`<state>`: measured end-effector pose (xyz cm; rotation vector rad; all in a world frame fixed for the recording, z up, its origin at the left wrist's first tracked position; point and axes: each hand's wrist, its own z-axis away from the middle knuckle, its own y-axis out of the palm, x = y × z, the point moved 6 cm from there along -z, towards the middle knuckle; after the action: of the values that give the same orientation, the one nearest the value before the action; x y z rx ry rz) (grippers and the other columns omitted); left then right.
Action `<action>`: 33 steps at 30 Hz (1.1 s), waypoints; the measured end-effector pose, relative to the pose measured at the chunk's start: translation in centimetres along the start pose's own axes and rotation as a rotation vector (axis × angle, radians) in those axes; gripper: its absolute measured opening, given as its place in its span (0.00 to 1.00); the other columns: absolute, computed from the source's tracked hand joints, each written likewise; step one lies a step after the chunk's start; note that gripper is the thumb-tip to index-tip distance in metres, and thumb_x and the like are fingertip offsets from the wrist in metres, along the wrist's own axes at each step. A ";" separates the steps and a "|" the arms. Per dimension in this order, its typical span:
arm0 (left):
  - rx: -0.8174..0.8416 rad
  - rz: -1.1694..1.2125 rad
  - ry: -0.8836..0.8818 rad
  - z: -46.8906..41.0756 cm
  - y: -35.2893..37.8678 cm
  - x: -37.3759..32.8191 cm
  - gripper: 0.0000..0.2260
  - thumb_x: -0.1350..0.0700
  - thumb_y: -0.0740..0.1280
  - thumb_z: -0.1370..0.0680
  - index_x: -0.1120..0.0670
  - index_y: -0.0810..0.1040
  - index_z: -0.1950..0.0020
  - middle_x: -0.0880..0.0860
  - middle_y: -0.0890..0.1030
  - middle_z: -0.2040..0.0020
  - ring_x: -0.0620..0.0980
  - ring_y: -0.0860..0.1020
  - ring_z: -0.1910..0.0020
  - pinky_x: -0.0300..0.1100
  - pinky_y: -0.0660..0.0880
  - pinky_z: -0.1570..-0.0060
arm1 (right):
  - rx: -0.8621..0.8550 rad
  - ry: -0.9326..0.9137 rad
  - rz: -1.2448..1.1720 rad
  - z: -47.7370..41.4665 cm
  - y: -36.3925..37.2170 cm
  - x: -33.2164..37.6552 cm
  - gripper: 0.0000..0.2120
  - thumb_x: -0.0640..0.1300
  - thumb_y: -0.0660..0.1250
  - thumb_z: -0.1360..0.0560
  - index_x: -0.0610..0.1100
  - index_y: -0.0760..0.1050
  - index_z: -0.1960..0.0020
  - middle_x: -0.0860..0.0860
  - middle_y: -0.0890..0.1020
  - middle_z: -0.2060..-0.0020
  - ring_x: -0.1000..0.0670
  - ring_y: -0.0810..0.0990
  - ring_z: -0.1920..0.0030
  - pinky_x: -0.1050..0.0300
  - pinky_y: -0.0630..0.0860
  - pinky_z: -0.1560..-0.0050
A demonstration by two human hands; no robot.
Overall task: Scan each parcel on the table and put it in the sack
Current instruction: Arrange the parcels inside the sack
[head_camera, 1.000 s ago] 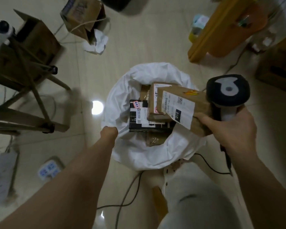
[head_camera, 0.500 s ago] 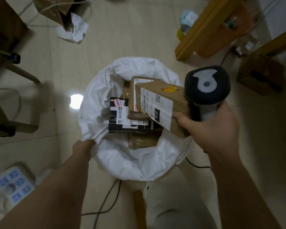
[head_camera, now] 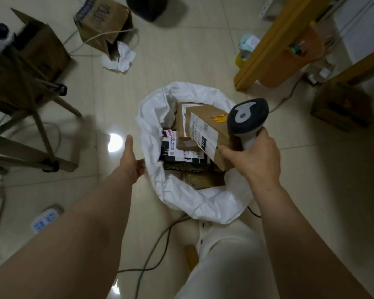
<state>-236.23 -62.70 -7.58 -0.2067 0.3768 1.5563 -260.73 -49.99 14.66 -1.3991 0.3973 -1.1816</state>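
under the right hand (head_camera: 255, 157), scanner (head_camera: 247, 117) grip hidden.

We list on the tiled floor (head_camera: 192, 50): an open cardboard box (head_camera: 104, 20) with crumpled white paper (head_camera: 121, 59) beside it; a power strip (head_camera: 44, 221); a grey cable (head_camera: 151, 251); a wooden frame (head_camera: 30, 104) at left; a brown box (head_camera: 341, 106) near a yellow wooden beam (head_camera: 274, 42).

Both bare forearms reach forward; left grip (head_camera: 131, 157), thumb out, fingers tucked under; right grip (head_camera: 255, 156) clasps the scanner (head_camera: 246, 117) handle.
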 end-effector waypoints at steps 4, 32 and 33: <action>0.039 -0.313 0.011 1.3 1.2 -1.5 0.09 0.54 0.68 0.23 0.55 0.72 0.61 0.51 0.70 0.73 0.44 0.65 0.79 0.33 0.65 0.80 | 0.025 -0.015 0.031 0.0 0.0 0.2 0.39 0.57 0.77 0.39 0.44 0.67 0.34 0.44 0.77 0.40 0.43 0.75 0.40 0.50 0.73 0.45; -0.055 -0.760 0.516 7.6 5.1 -15.0 0.18 0.56 0.78 0.31 0.60 0.78 0.46 0.55 0.80 0.54 0.51 0.78 0.61 0.38 0.75 0.71 | -0.003 0.130 -0.032 4.5 -2.4 -5.2 0.34 0.57 0.78 0.42 0.44 0.73 0.42 0.44 0.78 0.51 0.44 0.78 0.52 0.48 0.77 0.51; -0.062 -0.756 0.581 7.9 5.6 -15.2 0.16 0.61 0.75 0.30 0.62 0.79 0.45 0.57 0.79 0.53 0.52 0.78 0.59 0.38 0.75 0.69 | 0.034 0.117 0.012 4.5 -2.2 -5.3 0.33 0.56 0.77 0.42 0.43 0.72 0.42 0.43 0.77 0.51 0.43 0.77 0.53 0.50 0.76 0.53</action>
<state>-240.58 -73.91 5.80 -0.7644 0.6151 0.7380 -260.20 -42.75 15.39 -1.2997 0.4651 -1.2587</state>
